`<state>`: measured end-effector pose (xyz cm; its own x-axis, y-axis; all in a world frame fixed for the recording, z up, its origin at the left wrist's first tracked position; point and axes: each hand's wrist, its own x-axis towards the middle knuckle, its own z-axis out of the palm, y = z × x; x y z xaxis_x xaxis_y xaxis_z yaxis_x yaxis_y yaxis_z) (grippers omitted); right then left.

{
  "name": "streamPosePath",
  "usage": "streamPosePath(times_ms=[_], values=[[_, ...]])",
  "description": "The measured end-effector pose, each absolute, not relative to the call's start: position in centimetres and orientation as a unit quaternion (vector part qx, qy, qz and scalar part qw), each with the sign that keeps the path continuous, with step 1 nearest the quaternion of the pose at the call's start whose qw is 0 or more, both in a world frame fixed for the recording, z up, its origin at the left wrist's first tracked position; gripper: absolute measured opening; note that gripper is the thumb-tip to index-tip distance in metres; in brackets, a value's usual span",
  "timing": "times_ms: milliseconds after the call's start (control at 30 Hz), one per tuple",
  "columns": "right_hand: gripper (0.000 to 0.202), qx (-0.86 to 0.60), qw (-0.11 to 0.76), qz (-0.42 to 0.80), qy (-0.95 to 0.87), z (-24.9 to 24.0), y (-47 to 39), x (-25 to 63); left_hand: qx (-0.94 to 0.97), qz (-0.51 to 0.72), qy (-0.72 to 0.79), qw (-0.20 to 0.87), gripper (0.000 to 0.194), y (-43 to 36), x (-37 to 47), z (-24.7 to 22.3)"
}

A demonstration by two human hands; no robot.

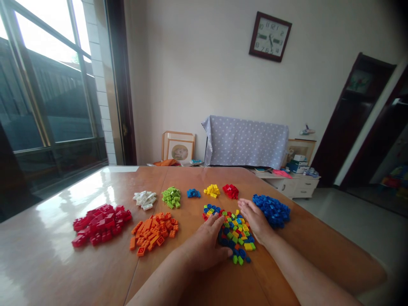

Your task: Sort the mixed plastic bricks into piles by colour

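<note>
A mixed heap of small toy bricks (pixel 237 231), in blue, green, yellow, red and orange, lies spread on the wooden table between my two hands. My left hand (pixel 207 242) rests at the heap's left side, fingers stretched and thumb apart, partly covering some bricks. Along the right side, my right hand (pixel 256 221) is held on edge with its fingers extended. It sits between the mixed heap and a large pile of blue bricks (pixel 272 210). Neither hand visibly holds a brick.
The table (pixel 191 172) also bears piles of crimson (pixel 102 223), orange (pixel 154 231), white (pixel 144 199), lime green (pixel 171 197), small blue (pixel 193 193), yellow (pixel 212 190) and red bricks (pixel 230 191). Beyond its far edge stands something under a dotted cloth (pixel 247 142).
</note>
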<state>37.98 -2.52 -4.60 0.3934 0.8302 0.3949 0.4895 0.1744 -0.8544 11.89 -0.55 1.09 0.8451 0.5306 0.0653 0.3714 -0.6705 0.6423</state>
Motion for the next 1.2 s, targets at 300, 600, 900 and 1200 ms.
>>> streamPosePath(times_ms=[300, 600, 900, 1200], values=[[0.052, -0.63, 0.565, 0.12, -0.519, -3.5, -2.9, 37.0, 0.897, 0.222, 0.252, 0.287, 0.067, 0.0, 11.9, 1.2], [0.035, -0.686, 0.513, 0.008, -0.515, -2.4, -4.4, 37.2, 0.872, 0.21, 0.401, 0.185, 0.024, 1.9, 10.9, 2.0], [0.033, -0.668, 0.498, 0.102, -0.543, -2.6, -4.4, 36.3, 0.873, 0.186, 0.385, 0.234, 0.024, 1.8, 11.3, 0.7], [0.033, -0.666, 0.524, 0.094, -0.521, -1.9, -5.0, 37.3, 0.868, 0.191, 0.408, 0.209, 0.027, 2.1, 11.0, 1.2]])
